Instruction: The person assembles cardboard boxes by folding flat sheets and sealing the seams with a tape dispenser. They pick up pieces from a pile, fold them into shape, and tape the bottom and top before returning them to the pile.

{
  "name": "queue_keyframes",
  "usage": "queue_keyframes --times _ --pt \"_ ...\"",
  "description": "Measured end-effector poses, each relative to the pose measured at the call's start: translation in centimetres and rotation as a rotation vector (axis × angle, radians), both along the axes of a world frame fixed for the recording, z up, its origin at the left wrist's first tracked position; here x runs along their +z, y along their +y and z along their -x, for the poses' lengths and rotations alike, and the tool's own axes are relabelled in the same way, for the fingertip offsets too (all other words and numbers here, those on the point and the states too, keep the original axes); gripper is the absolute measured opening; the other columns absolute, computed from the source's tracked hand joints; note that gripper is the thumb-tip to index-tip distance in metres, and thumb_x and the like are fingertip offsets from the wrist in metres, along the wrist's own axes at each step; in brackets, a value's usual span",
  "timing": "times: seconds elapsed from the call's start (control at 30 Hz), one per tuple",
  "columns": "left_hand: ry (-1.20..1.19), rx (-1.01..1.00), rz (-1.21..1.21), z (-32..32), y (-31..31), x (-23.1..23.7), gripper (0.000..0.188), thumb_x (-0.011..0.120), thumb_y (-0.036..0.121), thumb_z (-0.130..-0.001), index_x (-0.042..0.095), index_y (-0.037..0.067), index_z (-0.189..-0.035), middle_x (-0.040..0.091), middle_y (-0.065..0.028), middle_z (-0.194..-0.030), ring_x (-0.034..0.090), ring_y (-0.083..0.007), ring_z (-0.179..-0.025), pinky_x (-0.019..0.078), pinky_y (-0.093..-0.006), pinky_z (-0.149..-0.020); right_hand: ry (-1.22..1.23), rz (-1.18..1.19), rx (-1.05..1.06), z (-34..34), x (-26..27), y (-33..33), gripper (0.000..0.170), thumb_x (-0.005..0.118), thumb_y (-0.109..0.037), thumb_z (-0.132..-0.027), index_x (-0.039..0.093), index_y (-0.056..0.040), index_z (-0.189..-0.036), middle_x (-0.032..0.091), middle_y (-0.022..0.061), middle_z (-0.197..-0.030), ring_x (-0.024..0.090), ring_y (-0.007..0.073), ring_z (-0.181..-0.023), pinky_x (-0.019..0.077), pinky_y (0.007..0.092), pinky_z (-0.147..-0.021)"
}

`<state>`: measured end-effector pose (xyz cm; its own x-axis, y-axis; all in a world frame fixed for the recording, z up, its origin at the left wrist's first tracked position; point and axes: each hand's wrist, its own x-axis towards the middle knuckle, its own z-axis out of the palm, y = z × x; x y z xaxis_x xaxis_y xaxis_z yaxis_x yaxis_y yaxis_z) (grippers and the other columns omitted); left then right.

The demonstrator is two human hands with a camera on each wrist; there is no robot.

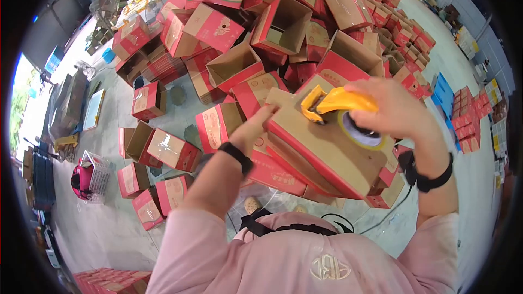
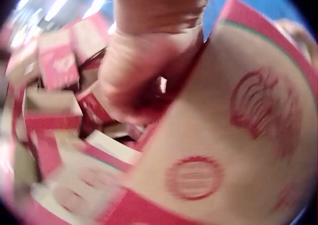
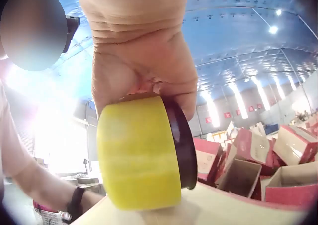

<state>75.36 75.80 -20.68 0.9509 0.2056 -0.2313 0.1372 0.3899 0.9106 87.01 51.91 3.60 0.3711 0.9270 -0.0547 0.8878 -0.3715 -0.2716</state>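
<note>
A red and tan cardboard box (image 1: 310, 149) lies in front of my body, its tan panel facing up. My left hand (image 1: 257, 126) grips the box's left corner; in the left wrist view its curled fingers are at the edge beside a printed panel (image 2: 213, 130). The right hand (image 1: 395, 108) holds the yellow handle of a tape dispenser (image 1: 348, 99) over the panel. The dispenser's toothed head is right at the cardboard. In the right wrist view, a wide yellowish tape roll (image 3: 139, 155) hangs beneath the palm, close over the box.
Beyond the box rises a big heap of open red and tan boxes (image 1: 280, 24). More boxes (image 1: 169, 149) lie on the floor to the left, near a white basket (image 1: 98, 177). A black cable (image 1: 389, 218) runs along the floor at right.
</note>
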Motion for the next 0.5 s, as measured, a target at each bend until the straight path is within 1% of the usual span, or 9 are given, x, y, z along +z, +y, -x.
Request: queue_keyframes --times 0.07,0.13,0.2,0.27,0.3,0.37,0.4,0.47,0.5 --pt "0.040 -0.091 -0.060 0.0 -0.7 -1.6 0.043 0.057 0.024 -0.089 0.052 0.005 -0.127 0.057 -0.0082 -0.124 0.049 -0.0186 -0.120 0.0378 -0.0299 -0.100 0.084 -0.014 0.105 -1.9 0.9 1.1 0.046 0.062 -0.034 -0.072 0.064 -0.0015 -0.104 0.065 0.0198 -0.087 0.063 0.0332 -0.082 0.0494 0.0388 -0.072" --pt "0.038 0.055 -0.274 -1.2 1.6 -6.7 0.041 0.039 0.038 -0.097 0.062 0.007 -0.109 0.065 -0.0081 -0.100 0.059 -0.0172 -0.092 0.0450 -0.0312 -0.080 0.040 0.032 0.136 -2.0 1.1 1.9 0.046 0.062 -0.032 -0.074 0.062 -0.0003 -0.107 0.064 0.0193 -0.091 0.063 0.0323 -0.085 0.0491 0.0380 -0.075" --pt "0.126 -0.042 -0.880 -4.1 3.9 -2.1 0.046 0.049 0.035 -0.094 0.051 0.002 -0.126 0.058 -0.0104 -0.120 0.051 -0.0200 -0.118 0.0393 -0.0290 -0.096 -0.025 0.138 0.173 -2.5 1.1 2.9 0.044 0.062 -0.029 -0.074 0.062 0.0000 -0.107 0.064 0.0187 -0.096 0.062 0.0313 -0.088 0.0489 0.0372 -0.076" --pt "0.065 -0.045 -0.753 -3.6 -0.7 8.4 0.047 0.045 0.038 -0.096 0.050 0.002 -0.126 0.060 -0.0137 -0.117 0.056 -0.0263 -0.110 0.0430 -0.0308 -0.091 0.043 0.108 0.096 -1.8 0.8 2.5 0.046 0.063 -0.029 -0.073 0.061 0.0005 -0.109 0.064 0.0190 -0.094 0.062 0.0309 -0.087 0.0486 0.0373 -0.075" --pt "0.059 -0.061 -0.750 -4.0 -1.5 8.2 0.047 0.045 0.038 -0.096 0.050 0.002 -0.126 0.060 -0.0137 -0.117 0.056 -0.0263 -0.110 0.0430 -0.0308 -0.091 0.044 0.111 0.079 -1.8 0.7 1.5 0.046 0.063 -0.029 -0.073 0.061 0.0005 -0.109 0.064 0.0190 -0.094 0.062 0.0309 -0.087 0.0486 0.0373 -0.075" --pt "-0.095 -0.063 -1.446 -3.7 -2.4 7.4 0.046 0.044 0.039 -0.096 0.054 0.002 -0.121 0.063 -0.0153 -0.108 0.060 -0.0274 -0.100 0.0449 -0.0323 -0.086 0.115 0.055 0.067 -1.4 -0.1 -1.1 0.050 0.064 -0.030 -0.073 0.059 -0.0021 -0.114 0.063 0.0176 -0.095 0.061 0.0321 -0.086 0.0477 0.0389 -0.074" --pt "-0.101 -0.075 -1.449 -3.8 -2.4 7.6 0.046 0.044 0.039 -0.096 0.054 0.002 -0.121 0.063 -0.0153 -0.108 0.060 -0.0274 -0.100 0.0449 -0.0323 -0.086 0.092 0.029 0.089 -1.3 -0.3 -3.6 0.053 0.064 -0.030 -0.073 0.057 -0.0034 -0.118 0.062 0.0168 -0.095 0.060 0.0324 -0.085 0.0472 0.0392 -0.074" --pt "0.115 -0.079 -1.132 -3.5 -2.5 8.8 0.053 0.047 0.046 -0.093 0.056 0.000 -0.119 0.060 -0.0238 -0.111 0.058 -0.0342 -0.107 0.0439 -0.0368 -0.091 0.053 0.003 0.067 -0.5 -0.7 -10.6 0.059 0.064 -0.027 -0.072 0.054 -0.0052 -0.125 0.061 0.0157 -0.096 0.058 0.0328 -0.085 0.0465 0.0398 -0.074" --pt "0.119 -0.090 -1.035 -3.5 -2.6 8.7 0.057 0.048 0.047 -0.092 0.054 -0.001 -0.123 0.060 -0.0237 -0.113 0.058 -0.0334 -0.108 0.0437 -0.0361 -0.091 0.036 0.000 0.021 0.3 -1.1 -14.6 0.061 0.065 -0.025 -0.071 0.052 -0.0057 -0.128 0.060 0.0153 -0.096 0.057 0.0330 -0.085 0.0462 0.0400 -0.074"
